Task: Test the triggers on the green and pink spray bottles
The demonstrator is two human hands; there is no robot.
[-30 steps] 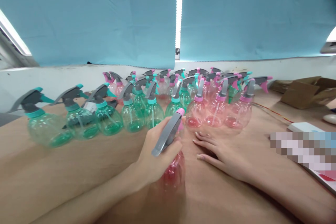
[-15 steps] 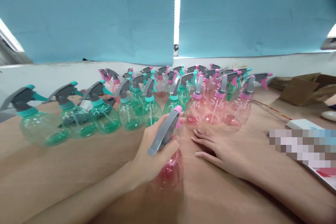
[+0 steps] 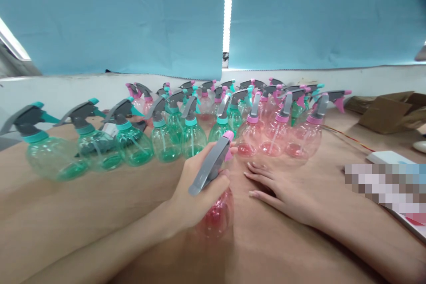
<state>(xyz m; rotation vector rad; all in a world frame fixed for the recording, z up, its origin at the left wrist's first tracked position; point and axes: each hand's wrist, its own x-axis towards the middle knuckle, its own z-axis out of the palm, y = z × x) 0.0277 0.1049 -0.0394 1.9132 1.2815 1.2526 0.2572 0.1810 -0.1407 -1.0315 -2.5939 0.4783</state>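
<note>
Mostly pink, see-through spray bottle

1. The left hand wraps a spray bottle's upper part.
2. Right of that bottle, the right hand lies on the table.
3. Beyond both hands stands a front row of bottles, with further bottles behind it.
4. Beyond and right of the right hand sits a box.
5. Past the bottles rises a wall.
</note>
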